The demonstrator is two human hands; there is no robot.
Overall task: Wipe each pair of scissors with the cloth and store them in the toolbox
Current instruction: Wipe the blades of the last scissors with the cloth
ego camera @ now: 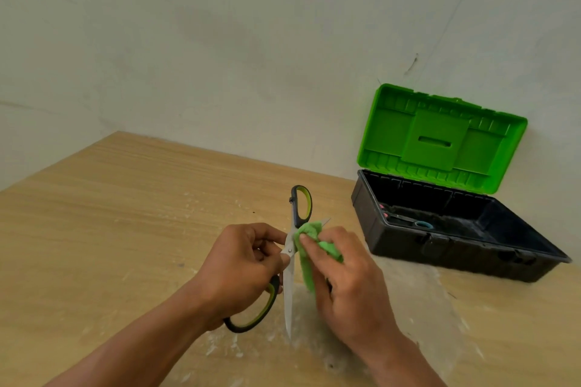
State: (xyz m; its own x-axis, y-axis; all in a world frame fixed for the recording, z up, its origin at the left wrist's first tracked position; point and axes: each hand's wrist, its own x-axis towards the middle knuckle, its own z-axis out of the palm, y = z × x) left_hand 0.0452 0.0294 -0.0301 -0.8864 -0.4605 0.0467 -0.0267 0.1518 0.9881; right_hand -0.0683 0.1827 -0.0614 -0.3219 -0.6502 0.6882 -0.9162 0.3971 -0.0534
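Note:
A pair of scissors (288, 289) with black and yellow-green handles is held spread wide open above the table. My left hand (242, 267) grips it near the pivot, over the lower handle. My right hand (342, 280) holds a green cloth (309, 248) and presses it against the other blade, whose tip pokes out above the cloth. The black toolbox (405, 248) stands at the right with its green lid (440, 138) raised; another pair of scissors (405, 219) lies inside at its left end.
The wooden table (132, 210) shows pale dusty smears around my hands. A white wall rises close behind the table and the toolbox. The table's left edge runs diagonally at the far left.

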